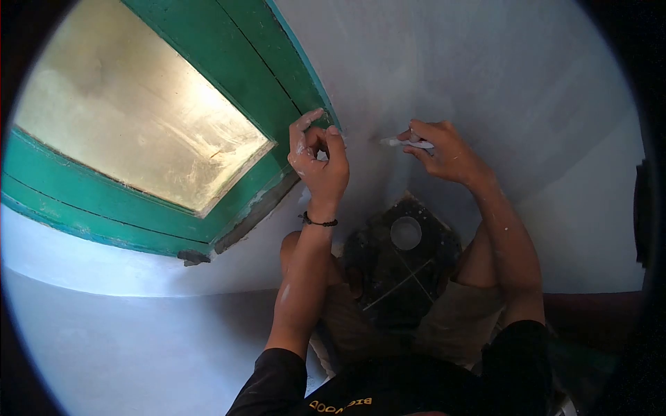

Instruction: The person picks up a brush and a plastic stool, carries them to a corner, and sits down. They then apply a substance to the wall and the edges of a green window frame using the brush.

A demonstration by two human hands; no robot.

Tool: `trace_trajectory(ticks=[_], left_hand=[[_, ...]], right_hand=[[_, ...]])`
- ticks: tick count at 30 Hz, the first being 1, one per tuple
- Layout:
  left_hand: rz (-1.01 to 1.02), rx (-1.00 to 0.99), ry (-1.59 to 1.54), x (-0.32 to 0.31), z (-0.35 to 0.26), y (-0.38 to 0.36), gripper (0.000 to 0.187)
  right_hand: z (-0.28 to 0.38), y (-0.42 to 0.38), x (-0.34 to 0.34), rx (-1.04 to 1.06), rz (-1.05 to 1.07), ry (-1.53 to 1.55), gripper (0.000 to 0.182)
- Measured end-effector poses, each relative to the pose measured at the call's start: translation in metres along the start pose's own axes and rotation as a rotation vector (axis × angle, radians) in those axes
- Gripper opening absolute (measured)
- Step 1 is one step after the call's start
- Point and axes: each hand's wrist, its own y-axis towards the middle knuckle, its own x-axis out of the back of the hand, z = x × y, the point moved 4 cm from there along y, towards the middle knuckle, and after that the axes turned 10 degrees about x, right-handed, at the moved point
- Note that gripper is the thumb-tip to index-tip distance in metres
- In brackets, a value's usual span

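A small white brush-like tool (418, 144) is pinched in my right hand (444, 149), its pale tip pointing left close to the grey-white wall (458, 62). My left hand (320, 156) is raised beside the lower corner of the green window frame (260, 62), with its fingers curled and white smears on them. Whether those fingers hold anything small cannot be made out. A dark cord bracelet (319, 221) circles the left wrist.
A pale glass pane (152, 104) fills the green frame at upper left. Rough grey mortar (253, 211) edges the frame's lower side. Below the hands, a round whitish container (406, 233) stands between my legs on the dark tiled floor (399, 277).
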Motion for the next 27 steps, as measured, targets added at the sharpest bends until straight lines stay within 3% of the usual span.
trace_trajectory(ticks=[17,27], left_hand=[[0.014,-0.006,0.03,-0.003,-0.002,-0.002,0.026],[0.014,-0.016,0.016,-0.004,0.001,-0.002,0.025]], right_hand=[[-0.019,-0.012,-0.003,-0.105,0.031,0.025,0.025],[-0.004,-0.005,0.003,0.005,-0.039,0.001,0.02]])
